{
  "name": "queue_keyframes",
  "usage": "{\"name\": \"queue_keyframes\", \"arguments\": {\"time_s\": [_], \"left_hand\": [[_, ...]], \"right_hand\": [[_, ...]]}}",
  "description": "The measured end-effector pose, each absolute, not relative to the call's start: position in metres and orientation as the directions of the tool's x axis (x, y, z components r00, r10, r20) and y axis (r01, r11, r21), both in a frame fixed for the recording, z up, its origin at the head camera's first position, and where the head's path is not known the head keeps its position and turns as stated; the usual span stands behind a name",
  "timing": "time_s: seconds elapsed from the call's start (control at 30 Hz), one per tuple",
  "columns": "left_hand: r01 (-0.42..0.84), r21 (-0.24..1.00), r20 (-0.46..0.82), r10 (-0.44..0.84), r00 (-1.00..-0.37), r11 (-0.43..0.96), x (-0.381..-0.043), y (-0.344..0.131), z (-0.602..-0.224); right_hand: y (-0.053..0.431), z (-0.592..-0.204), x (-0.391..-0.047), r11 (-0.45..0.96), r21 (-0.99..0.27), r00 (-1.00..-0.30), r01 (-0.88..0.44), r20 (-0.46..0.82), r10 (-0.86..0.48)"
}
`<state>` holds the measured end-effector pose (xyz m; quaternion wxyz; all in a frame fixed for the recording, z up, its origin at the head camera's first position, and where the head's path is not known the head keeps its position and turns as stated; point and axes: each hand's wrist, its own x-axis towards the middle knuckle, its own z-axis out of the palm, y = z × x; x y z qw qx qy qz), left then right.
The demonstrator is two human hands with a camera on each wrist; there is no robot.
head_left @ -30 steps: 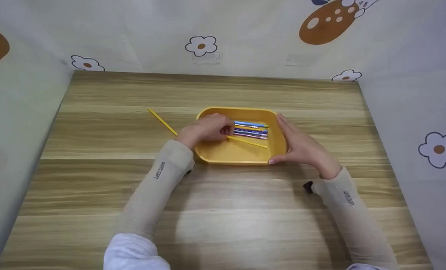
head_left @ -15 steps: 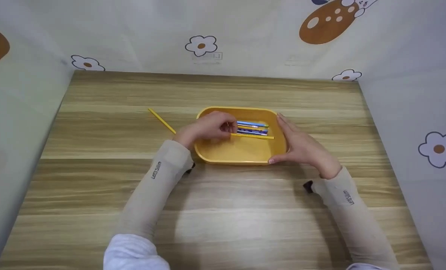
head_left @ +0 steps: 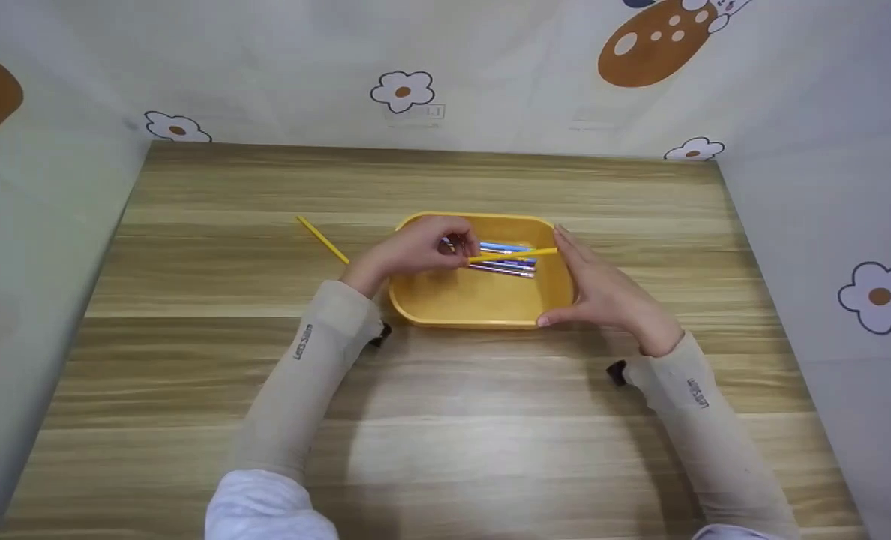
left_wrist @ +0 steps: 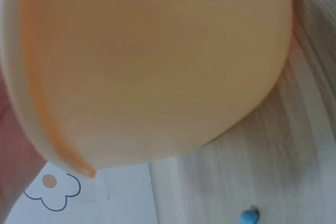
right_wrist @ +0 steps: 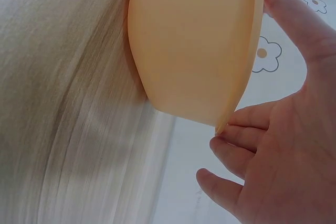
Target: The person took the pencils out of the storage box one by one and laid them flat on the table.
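My left hand [head_left: 427, 244] reaches over the yellow plastic bin [head_left: 483, 325] and pinches a slim yellow pencil [head_left: 517, 255] between thumb and fingers. That pencil points right, its far end overlapping the bin's right rim in the head view. Under it, several pencils [head_left: 509, 271] in blue, purple and silver tones lie side by side on the bin floor, partly covered by the hand. My right hand [head_left: 607, 296] grips the bin's right end, thumb at the near corner and fingers at the far one. The right wrist view shows its fingertips [right_wrist: 223, 142] at the rim.
Another yellow pencil [head_left: 323, 240] lies on the wooden table [head_left: 445, 435] left of the bin, one end hidden behind the left wrist. A small blue rounded thing [left_wrist: 249, 216] shows low in the left wrist view. Flower-printed sheets [head_left: 490, 75] border the table's back and sides.
The yellow pencil in the left hand has risen and swung its right end away from the near side, toward the right rim. My left hand shifted slightly right; the right hand stays put.
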<state>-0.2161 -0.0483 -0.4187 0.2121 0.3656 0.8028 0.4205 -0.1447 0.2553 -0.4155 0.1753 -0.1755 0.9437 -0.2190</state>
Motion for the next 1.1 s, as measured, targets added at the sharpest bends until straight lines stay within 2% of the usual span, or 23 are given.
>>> {"name": "queue_keyframes", "arguments": {"time_s": [0.23, 0.43, 0.77, 1.1], "left_hand": [[0.383, 0.867, 0.012, 0.755, -0.656, 0.319, -0.212, -0.052, -0.415], [0.375, 0.869, 0.009, 0.746, -0.666, 0.324, -0.208, -0.060, -0.407], [0.378, 0.881, 0.068, 0.715, -0.696, 0.284, -0.200, -0.088, -0.395], [0.378, 0.850, 0.065, 0.639, -0.766, 0.367, -0.200, -0.123, -0.394]], "right_hand": [[0.255, -0.415, -0.145, 0.838, -0.476, -0.876, -0.268, -0.242, -0.418], [0.254, -0.414, -0.145, 0.841, -0.470, -0.875, -0.267, -0.248, -0.416], [0.254, -0.414, -0.144, 0.836, -0.470, -0.876, -0.283, -0.228, -0.425], [0.255, -0.415, -0.143, 0.842, -0.462, -0.876, -0.280, -0.235, -0.420]]}}
